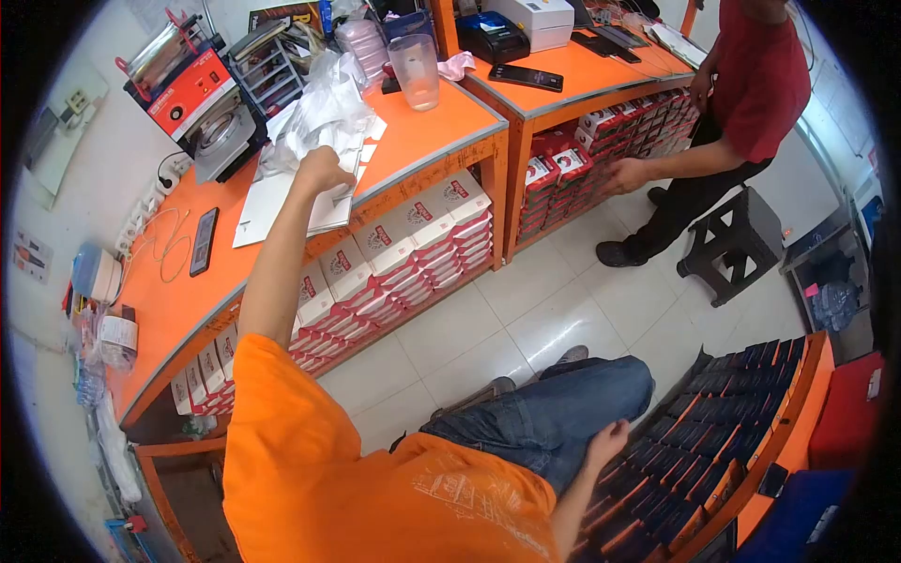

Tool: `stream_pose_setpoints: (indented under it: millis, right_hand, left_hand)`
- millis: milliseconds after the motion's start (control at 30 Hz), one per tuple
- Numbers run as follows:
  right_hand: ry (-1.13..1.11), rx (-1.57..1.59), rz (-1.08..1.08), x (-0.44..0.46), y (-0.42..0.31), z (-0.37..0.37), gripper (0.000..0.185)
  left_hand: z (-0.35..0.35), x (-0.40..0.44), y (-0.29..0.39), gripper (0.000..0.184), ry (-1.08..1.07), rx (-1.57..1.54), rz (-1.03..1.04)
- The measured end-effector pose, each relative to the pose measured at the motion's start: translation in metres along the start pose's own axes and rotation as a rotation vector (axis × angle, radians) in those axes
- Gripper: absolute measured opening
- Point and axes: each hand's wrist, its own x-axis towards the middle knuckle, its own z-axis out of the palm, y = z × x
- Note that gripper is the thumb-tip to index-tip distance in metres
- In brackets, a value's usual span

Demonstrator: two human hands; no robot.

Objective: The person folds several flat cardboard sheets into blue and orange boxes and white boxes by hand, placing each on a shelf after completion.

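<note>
My left hand reaches over the orange desk, its fingers closed at the edge of a crumpled clear plastic bag. What lies inside those fingers is hidden. Under the bag and hand is a stack of white sheets, partly overhanging the desk's front edge. My right hand hovers beside my jeans-clad leg, fingers loosely curled, and nothing shows in it. A dark phone lies on the desk left of the sheets.
A red-and-black machine stands behind the sheets, and a clear plastic cup to their right. Red-and-white boxes fill the shelf below. A person in a red shirt stands near a black stool. Dark boxes fill the rack at right.
</note>
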Motion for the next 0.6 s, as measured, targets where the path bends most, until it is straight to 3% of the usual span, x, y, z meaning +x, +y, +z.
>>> stream_pose_setpoints:
  millis: [167, 233, 267, 333, 367, 500, 533, 600]
  right_hand:
    - [0.001, -0.039, -0.006, -0.001, -0.010, -0.004, 0.019]
    - [-0.003, -0.018, -0.003, 0.001, 0.002, -0.001, 0.019]
    - [-0.008, 0.002, -0.002, 0.002, 0.007, 0.001, 0.019]
    - [-0.002, 0.004, 0.007, 0.000, 0.001, 0.002, 0.019]
    - [0.004, 0.000, 0.013, 0.000, -0.004, 0.000, 0.020]
    - [0.012, 0.000, 0.057, -0.003, -0.022, -0.005, 0.020]
    - [0.015, -0.021, 0.039, -0.002, -0.018, -0.005, 0.021]
    - [0.012, -0.042, 0.022, -0.002, -0.010, -0.003, 0.021]
  left_hand:
    - [0.001, 0.013, -0.010, 0.057, -0.056, -0.089, -0.022]
    - [0.006, 0.018, -0.017, 0.035, -0.015, -0.072, 0.037]
    - [0.015, 0.019, -0.016, 0.035, -0.012, -0.069, 0.040]
    - [0.033, 0.008, -0.011, 0.024, 0.289, 0.245, 0.104]
    - [0.032, 0.004, -0.011, 0.024, 0.291, 0.245, 0.109]
    - [-0.025, 0.007, -0.014, 0.021, 0.386, 0.291, 0.076]
    - [-0.065, -0.028, 0.006, 0.021, 0.459, 0.324, 0.084]
    - [-0.107, -0.006, -0.035, 0.029, 0.545, 0.240, -0.042]
